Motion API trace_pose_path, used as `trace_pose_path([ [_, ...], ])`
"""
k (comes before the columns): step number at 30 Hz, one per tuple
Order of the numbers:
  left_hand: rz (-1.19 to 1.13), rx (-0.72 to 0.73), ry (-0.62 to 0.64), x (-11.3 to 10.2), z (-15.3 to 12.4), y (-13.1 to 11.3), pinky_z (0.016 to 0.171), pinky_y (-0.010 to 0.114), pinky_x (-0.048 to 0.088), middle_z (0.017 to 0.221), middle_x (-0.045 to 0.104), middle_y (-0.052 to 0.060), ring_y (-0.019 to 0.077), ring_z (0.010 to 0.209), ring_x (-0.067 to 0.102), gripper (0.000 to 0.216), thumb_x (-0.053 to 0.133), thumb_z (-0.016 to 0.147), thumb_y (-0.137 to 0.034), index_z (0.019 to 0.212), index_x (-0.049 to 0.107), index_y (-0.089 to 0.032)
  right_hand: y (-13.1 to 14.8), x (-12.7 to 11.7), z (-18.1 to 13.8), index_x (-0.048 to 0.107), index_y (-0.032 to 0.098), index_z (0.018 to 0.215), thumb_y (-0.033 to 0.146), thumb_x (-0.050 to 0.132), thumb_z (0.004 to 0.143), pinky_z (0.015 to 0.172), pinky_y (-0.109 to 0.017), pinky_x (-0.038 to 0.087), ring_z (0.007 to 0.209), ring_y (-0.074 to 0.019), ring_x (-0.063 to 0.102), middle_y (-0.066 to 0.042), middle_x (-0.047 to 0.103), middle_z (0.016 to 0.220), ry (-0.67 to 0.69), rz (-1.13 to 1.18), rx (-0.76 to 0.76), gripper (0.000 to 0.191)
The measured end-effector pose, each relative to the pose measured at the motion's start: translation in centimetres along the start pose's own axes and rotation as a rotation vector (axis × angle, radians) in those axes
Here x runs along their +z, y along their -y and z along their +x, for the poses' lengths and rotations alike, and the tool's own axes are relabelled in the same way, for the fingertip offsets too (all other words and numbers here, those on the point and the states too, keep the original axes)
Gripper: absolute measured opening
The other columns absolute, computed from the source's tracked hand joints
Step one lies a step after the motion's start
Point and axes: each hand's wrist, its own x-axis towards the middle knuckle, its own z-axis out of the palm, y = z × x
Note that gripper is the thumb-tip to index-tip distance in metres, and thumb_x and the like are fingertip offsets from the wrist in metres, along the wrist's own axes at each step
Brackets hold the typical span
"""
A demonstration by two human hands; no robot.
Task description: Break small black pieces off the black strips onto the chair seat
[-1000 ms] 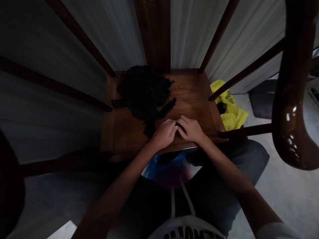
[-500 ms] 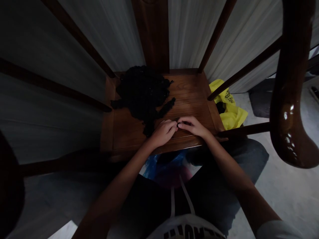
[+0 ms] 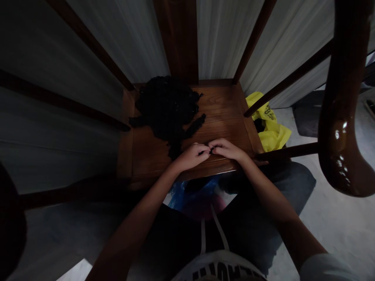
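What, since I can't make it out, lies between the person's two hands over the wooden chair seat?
The head view shows a small black piece, too small to identify, held between the left hand and the right hand.

The head-worn camera looks forward and down from above the person's chest, close over the left hand (image 3: 191,156), right hand (image 3: 228,150) and a wooden chair seat (image 3: 219,109). The white shirt front (image 3: 218,269) edges the bottom, and chair spindles (image 3: 93,47) fan upward.

White lettered T-shirt (image 3: 218,270), dark trousers (image 3: 258,218), white drawstrings (image 3: 215,234)
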Motion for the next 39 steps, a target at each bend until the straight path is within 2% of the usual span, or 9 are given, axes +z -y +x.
trace_pose_path([
  [5, -0.294, -0.05, 0.082, -1.5, -0.9, 0.2, 0.06, 0.028, 0.033, 0.056, 0.042, -0.002, 0.013, 0.057, 0.04, 0.025, 0.039, 0.081, -0.023, 0.057, 0.044, -0.019, -0.7, -0.3, -0.5, 0.042, 0.019, 0.059, 0.025, 0.046, 0.077, 0.052, -0.025, 0.026, 0.053, -0.0095, 0.031, 0.004, 0.036, 0.055, -0.071, 0.282, -0.037, 0.019],
  [8, -0.415, -0.112, -0.042, -2.5, -1.6, 0.0, 0.062, 0.029, 0.035, 0.059, 0.041, 0.0, 0.0141, 0.059, 0.039, 0.026, 0.036, 0.084, -0.025, 0.059, 0.042, -0.02, -1.2, -0.1, -0.8, 0.038, 0.02, 0.062, 0.037, 0.048, 0.084, 0.046, -0.024, 0.022, 0.047, -0.0083, 0.027, 0.005, 0.035, 0.055, -0.223, 0.462, -0.015, 0.03],
  [12, -0.4, -0.14, -0.071, -2.3, -1.4, -0.7, 0.081, 0.03, 0.039, 0.078, 0.054, 0.002, 0.0172, 0.08, 0.051, 0.025, 0.036, 0.091, -0.03, 0.08, 0.056, -0.018, -1.4, 0.6, -0.3, 0.052, 0.018, 0.078, 0.045, 0.056, 0.087, 0.047, -0.023, 0.034, 0.05, -0.0086, 0.044, 0.001, 0.052, 0.068, -0.352, 0.228, 0.056, 0.029],
  [16, -0.39, -0.153, -0.097, -1.6, -0.9, -0.8, 0.089, 0.031, 0.039, 0.089, 0.057, 0.002, 0.0182, 0.091, 0.054, 0.023, 0.037, 0.088, -0.025, 0.095, 0.058, -0.02, -1.9, 0.4, 0.9, 0.058, 0.018, 0.087, 0.037, 0.06, 0.086, 0.06, -0.026, 0.043, 0.066, -0.0134, 0.053, -0.001, 0.056, 0.078, -0.68, -0.231, -0.046, 0.019],
  [18, -0.399, -0.16, -0.132, -1.4, -0.9, -0.6, 0.09, 0.031, 0.04, 0.092, 0.058, 0.002, 0.018, 0.093, 0.054, 0.025, 0.039, 0.084, -0.02, 0.102, 0.057, -0.02, -2.3, -0.2, 1.4, 0.059, 0.018, 0.087, 0.031, 0.059, 0.087, 0.069, -0.03, 0.045, 0.075, -0.0163, 0.054, -0.004, 0.057, 0.084, -0.748, -0.445, -0.087, 0.013],
  [21, -0.427, -0.16, -0.155, -1.2, -0.9, -0.3, 0.089, 0.032, 0.042, 0.09, 0.061, 0.003, 0.0177, 0.091, 0.057, 0.027, 0.04, 0.083, -0.018, 0.104, 0.056, -0.019, -2.6, -0.7, 1.9, 0.06, 0.018, 0.094, 0.025, 0.055, 0.087, 0.083, -0.038, 0.045, 0.088, -0.0215, 0.054, -0.007, 0.059, 0.09, -0.736, -0.648, -0.095, 0.011],
  [27, -0.564, -0.17, -0.242, -0.7, -0.8, -0.2, 0.078, 0.031, 0.046, 0.083, 0.065, 0.004, 0.0169, 0.08, 0.06, 0.028, 0.032, 0.09, -0.027, 0.106, 0.053, -0.017, -1.9, 0.0, 1.5, 0.042, 0.018, 0.133, 0.021, 0.051, 0.088, 0.093, -0.043, 0.045, 0.102, -0.0249, 0.053, -0.012, 0.056, 0.11, -0.76, -0.722, -0.145, 0.045],
  [32, -0.555, -0.187, -0.297, -0.6, -0.8, -0.1, 0.074, 0.029, 0.047, 0.092, 0.067, 0.005, 0.0157, 0.079, 0.06, 0.029, 0.032, 0.092, -0.031, 0.109, 0.051, -0.017, -1.1, 1.5, 0.3, 0.055, 0.02, 0.107, 0.02, 0.044, 0.092, 0.081, -0.035, 0.047, 0.088, -0.0209, 0.057, -0.008, 0.058, 0.094, -0.804, -0.709, -0.192, 0.019],
  [39, -0.432, -0.184, -0.369, -0.6, -0.8, 0.0, 0.092, 0.033, 0.046, 0.103, 0.064, 0.006, 0.0186, 0.099, 0.06, 0.034, 0.03, 0.096, -0.039, 0.108, 0.054, -0.018, -0.3, 4.8, -0.9, 0.056, 0.02, 0.098, 0.027, 0.048, 0.092, 0.065, -0.026, 0.042, 0.069, -0.0137, 0.057, -0.002, 0.062, 0.082, -0.49, -0.68, -0.129, 0.012],
])
